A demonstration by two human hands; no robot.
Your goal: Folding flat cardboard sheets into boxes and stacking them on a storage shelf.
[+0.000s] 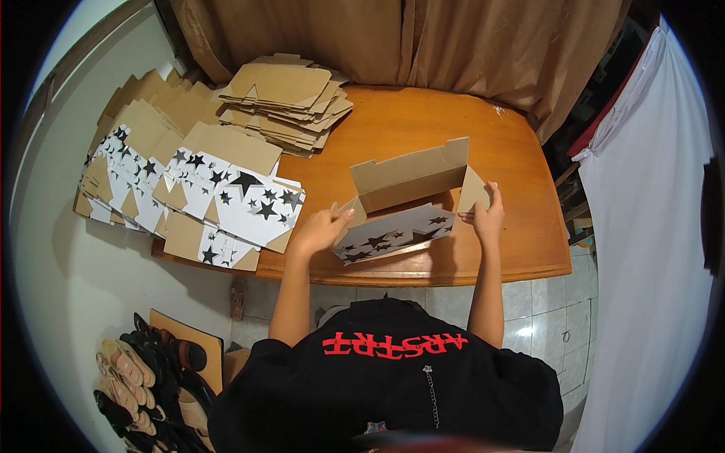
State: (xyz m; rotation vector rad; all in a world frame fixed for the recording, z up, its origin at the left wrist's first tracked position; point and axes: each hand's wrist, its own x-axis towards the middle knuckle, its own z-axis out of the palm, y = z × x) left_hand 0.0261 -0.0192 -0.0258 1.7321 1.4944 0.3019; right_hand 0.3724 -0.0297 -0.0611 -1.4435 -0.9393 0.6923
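Observation:
Between my hands a cardboard box (396, 235) is partly folded up above the front of the wooden table. White card with black stars covers its near panel, and the far panel stands raised in plain brown. My left hand (323, 229) grips the left end flap, fingers bent round its edge. At the opposite end my right hand (485, 214) pinches the right flap, thumb on the near side and fingers along the outer edge. The box's inside shows only in part.
Flat star-printed cardboard blanks (234, 192) overlap on the table's left side. Behind them rises a pile of folded brown cardboard (283, 106). A brown curtain (483, 45) hangs at the back, a white cloth (642, 226) at the right. Sandals (132, 374) stand at lower left.

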